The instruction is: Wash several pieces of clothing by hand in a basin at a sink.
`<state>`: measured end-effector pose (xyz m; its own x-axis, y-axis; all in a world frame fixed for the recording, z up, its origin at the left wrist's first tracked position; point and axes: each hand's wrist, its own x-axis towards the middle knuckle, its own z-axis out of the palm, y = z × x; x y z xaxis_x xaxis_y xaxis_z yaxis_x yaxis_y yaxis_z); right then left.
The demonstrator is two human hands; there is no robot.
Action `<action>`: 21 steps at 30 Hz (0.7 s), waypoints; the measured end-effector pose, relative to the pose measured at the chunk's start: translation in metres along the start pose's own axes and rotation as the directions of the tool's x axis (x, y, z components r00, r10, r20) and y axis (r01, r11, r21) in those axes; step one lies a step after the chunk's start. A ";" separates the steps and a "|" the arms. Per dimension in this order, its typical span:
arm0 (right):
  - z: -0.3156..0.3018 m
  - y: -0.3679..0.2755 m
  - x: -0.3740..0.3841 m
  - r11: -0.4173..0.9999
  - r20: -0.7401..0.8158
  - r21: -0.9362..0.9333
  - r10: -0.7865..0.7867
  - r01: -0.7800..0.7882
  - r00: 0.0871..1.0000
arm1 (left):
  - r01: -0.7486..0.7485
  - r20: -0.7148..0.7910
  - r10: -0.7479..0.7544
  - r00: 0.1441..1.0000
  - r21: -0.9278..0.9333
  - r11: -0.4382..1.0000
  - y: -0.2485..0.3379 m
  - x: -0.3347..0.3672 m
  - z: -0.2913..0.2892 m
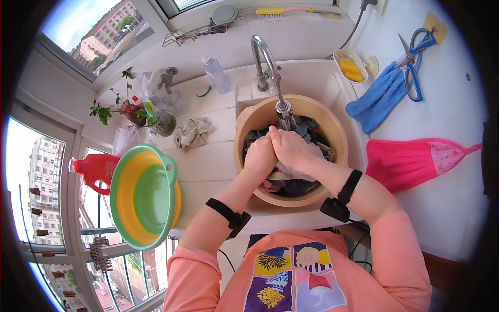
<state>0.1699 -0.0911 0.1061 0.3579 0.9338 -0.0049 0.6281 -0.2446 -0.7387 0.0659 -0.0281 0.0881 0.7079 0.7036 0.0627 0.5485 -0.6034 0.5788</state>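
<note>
My left hand (260,154) and my right hand (291,148) press together, fingers closed, over a beige basin (341,140) in the sink. Water runs from the spray head of the chrome faucet (283,105), just beyond my fingertips. Dark wet clothes (322,139) lie in the basin below and around my hands. Pale fabric shows under my right hand and wrist. Whatever lies between my fingers is hidden. A black strap with a small box circles each forearm.
Left on the counter are a crumpled cloth (193,133), a clear bottle (217,75) and potted plants (134,112). A green-yellow basin (171,203) stands by a red jug (96,172). Right wall: soap dish (351,66), blue towel (379,99), scissors (413,57), pink towel (397,165).
</note>
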 end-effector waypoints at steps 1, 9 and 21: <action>-0.003 -0.004 -0.002 0.999 -0.014 -0.025 -0.025 0.024 1.000 | 0.018 0.012 -0.018 1.000 0.009 1.000 0.003 0.000 -0.005; -0.001 0.008 -0.003 0.943 -0.047 -0.229 -0.258 0.241 0.965 | -0.143 0.000 0.143 0.990 -0.029 0.989 -0.007 -0.008 0.006; 0.029 -0.063 0.024 0.888 0.249 0.406 -0.337 0.218 0.908 | 0.043 -0.117 -0.122 0.986 -0.525 0.850 -0.048 -0.081 -0.108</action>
<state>0.1192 -0.0456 0.1325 -0.0589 0.9953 0.0768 0.3552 0.0928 -0.9302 -0.0662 -0.0154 0.1430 0.5791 0.8107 0.0864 0.2629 -0.2859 0.9215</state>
